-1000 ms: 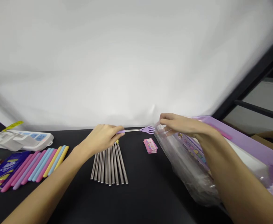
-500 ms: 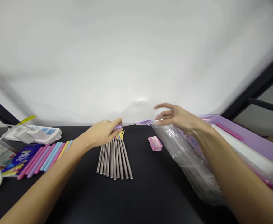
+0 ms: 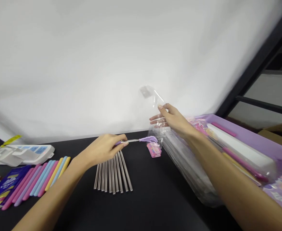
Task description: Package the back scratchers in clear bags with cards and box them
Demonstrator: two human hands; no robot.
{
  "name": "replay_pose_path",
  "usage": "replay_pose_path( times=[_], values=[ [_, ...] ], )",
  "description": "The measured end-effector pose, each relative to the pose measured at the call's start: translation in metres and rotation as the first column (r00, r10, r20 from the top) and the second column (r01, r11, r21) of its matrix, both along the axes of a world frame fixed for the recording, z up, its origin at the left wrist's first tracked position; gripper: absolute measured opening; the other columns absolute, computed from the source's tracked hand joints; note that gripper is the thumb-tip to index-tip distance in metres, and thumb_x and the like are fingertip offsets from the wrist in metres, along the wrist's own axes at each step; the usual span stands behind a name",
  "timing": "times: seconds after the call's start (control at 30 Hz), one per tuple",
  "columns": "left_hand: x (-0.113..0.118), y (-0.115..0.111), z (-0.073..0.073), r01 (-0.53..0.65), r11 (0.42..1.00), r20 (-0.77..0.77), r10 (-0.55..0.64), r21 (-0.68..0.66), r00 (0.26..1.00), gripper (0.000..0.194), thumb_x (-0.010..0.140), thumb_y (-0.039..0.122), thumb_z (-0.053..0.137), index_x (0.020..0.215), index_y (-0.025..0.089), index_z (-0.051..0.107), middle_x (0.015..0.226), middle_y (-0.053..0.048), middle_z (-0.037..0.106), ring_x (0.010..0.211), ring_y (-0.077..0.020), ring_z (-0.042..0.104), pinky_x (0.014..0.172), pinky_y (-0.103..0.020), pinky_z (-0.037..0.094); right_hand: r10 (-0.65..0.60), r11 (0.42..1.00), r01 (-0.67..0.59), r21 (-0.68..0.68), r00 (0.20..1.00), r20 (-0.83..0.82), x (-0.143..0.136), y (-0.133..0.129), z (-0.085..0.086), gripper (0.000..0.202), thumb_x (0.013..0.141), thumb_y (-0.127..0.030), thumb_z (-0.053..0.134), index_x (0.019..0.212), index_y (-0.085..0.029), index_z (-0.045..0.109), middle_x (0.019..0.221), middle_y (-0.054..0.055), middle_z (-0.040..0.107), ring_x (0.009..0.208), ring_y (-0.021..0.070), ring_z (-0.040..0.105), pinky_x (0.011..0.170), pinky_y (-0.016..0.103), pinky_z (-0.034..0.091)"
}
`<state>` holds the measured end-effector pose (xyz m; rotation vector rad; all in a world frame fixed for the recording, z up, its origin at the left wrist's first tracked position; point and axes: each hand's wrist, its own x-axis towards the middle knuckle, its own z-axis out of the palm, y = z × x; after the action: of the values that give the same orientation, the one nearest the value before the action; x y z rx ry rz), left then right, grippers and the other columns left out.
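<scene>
My left hand [image 3: 107, 148] is closed around the purple handle end of a metal rod with a purple fingered tip, a purple hand-shaped stick [image 3: 148, 139] pointing right. Below it, several metal rods [image 3: 114, 175] lie side by side on the black table. At the right, my right hand [image 3: 171, 118] pinches a clear plastic bag [image 3: 157, 99] between thumb and forefinger, its other fingers spread behind the film. A stack of clear bags [image 3: 191, 163] lies under my right forearm. Pink cards [image 3: 154, 149] sit just below the purple tip.
Pink, purple, blue and yellow tubes [image 3: 38, 178] lie at the left beside a blue packet [image 3: 9, 184]. Behind them is a white power strip [image 3: 43, 152]. A purple bin [image 3: 259, 141] with packaged items stands at the right. A white wall rises behind the table.
My right hand has closed its thumb and forefinger on a clear bag, now raised. The purple stick has come lower in view, its tip near the pink cards. The camera view has shifted.
</scene>
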<state>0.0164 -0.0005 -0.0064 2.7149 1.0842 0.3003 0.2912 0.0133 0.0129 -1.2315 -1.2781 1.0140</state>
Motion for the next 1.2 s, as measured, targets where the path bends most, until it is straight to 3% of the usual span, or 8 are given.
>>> replay_pose_path(
  times=[0.13, 0.3, 0.43, 0.6, 0.7, 0.8, 0.97, 1.2],
  values=[
    [0.004, 0.001, -0.005, -0.022, 1.0, -0.039, 0.023, 0.019, 0.999, 0.032, 0.101, 0.043, 0.031, 0.097, 0.024, 0.057, 0.073, 0.001, 0.061, 0.063, -0.015, 0.055, 0.062, -0.027, 0.035, 0.015, 0.999, -0.019, -0.032, 0.994, -0.106, -0.009, -0.001, -0.001, 0.03, 0.096, -0.053, 0.044, 0.094, -0.023, 0.046, 0.077, 0.01, 0.075, 0.069, 0.0251, 0.073, 0.061, 0.039, 0.059],
    [-0.002, 0.005, -0.007, -0.079, 0.995, -0.042, 0.081, 0.058, 0.996, 0.033, 0.102, 0.043, 0.029, 0.095, 0.023, 0.055, 0.074, 0.001, 0.062, 0.064, -0.0158, 0.056, 0.062, -0.027, 0.036, 0.19, 0.976, -0.205, -0.067, 0.964, -0.188, 0.002, 0.002, -0.004, 0.045, 0.087, -0.062, 0.053, 0.088, -0.018, 0.061, 0.085, 0.014, 0.075, 0.086, 0.0257, 0.072, 0.084, 0.041, 0.057],
    [-0.005, 0.007, -0.007, -0.106, 0.991, -0.037, 0.109, 0.082, 0.993, 0.033, 0.102, 0.043, 0.028, 0.097, 0.024, 0.055, 0.078, -0.001, 0.064, 0.067, -0.0173, 0.059, 0.062, -0.028, 0.038, 0.38, 0.923, -0.379, -0.067, 0.925, 0.006, 0.007, 0.003, -0.009, 0.034, 0.073, -0.048, 0.077, 0.084, -0.016, 0.073, 0.101, 0.011, 0.074, 0.1, 0.0251, 0.067, 0.097, 0.039, 0.049],
    [-0.005, 0.006, -0.008, -0.113, 0.989, -0.037, 0.117, 0.093, 0.992, 0.034, 0.102, 0.042, 0.028, 0.097, 0.023, 0.055, 0.075, -0.001, 0.063, 0.064, -0.0168, 0.058, 0.061, -0.027, 0.037, 0.353, 0.927, -0.376, 0.013, 0.883, 0.309, 0.004, 0.001, -0.009, 0.036, 0.081, -0.054, 0.066, 0.076, -0.019, 0.075, 0.103, 0.008, 0.074, 0.11, 0.0279, 0.062, 0.105, 0.045, 0.038],
    [-0.005, 0.005, -0.006, -0.119, 0.987, -0.025, 0.122, 0.108, 0.992, 0.034, 0.102, 0.042, 0.027, 0.098, 0.024, 0.055, 0.072, 0.0, 0.061, 0.062, -0.0167, 0.057, 0.06, -0.027, 0.036, 0.434, 0.889, -0.457, -0.011, 0.835, 0.338, 0.002, -0.002, -0.008, 0.034, 0.075, -0.048, 0.074, 0.095, -0.02, 0.074, 0.119, 0.009, 0.069, 0.115, 0.0293, 0.06, 0.102, 0.045, 0.042],
    [-0.005, 0.005, -0.004, -0.128, 0.984, -0.01, 0.13, 0.127, 0.991, 0.034, 0.102, 0.043, 0.027, 0.1, 0.023, 0.055, 0.07, -0.001, 0.06, 0.062, -0.0172, 0.056, 0.059, -0.027, 0.035, 0.49, 0.856, -0.517, 0.005, 0.814, 0.312, -0.001, -0.004, -0.008, 0.063, 0.061, -0.035, 0.086, 0.12, -0.023, 0.065, 0.128, 0.01, 0.064, 0.117, 0.0294, 0.06, 0.1, 0.046, 0.046],
    [-0.009, 0.005, -0.003, -0.103, 0.992, 0.01, 0.102, 0.068, 0.995, 0.034, 0.101, 0.042, 0.029, 0.095, 0.022, 0.056, 0.068, 0.0, 0.058, 0.059, -0.016, 0.054, 0.058, -0.027, 0.034, 0.372, 0.915, -0.401, 0.037, 0.876, 0.305, 0.002, -0.003, -0.007, 0.036, 0.078, -0.04, 0.072, 0.108, -0.021, 0.073, 0.112, 0.009, 0.073, 0.107, 0.0263, 0.066, 0.101, 0.047, 0.047],
    [-0.009, 0.003, -0.005, -0.093, 0.996, -0.006, 0.093, 0.001, 0.996, 0.034, 0.1, 0.041, 0.033, 0.087, 0.02, 0.056, 0.064, -0.001, 0.056, 0.055, -0.0154, 0.051, 0.054, -0.027, 0.031, 0.136, 0.981, -0.135, 0.139, 0.991, 0.005, 0.003, 0.004, -0.013, 0.028, 0.068, -0.041, 0.083, 0.08, -0.017, 0.075, 0.084, 0.008, 0.075, 0.089, 0.0245, 0.071, 0.089, 0.043, 0.055]
  ],
)
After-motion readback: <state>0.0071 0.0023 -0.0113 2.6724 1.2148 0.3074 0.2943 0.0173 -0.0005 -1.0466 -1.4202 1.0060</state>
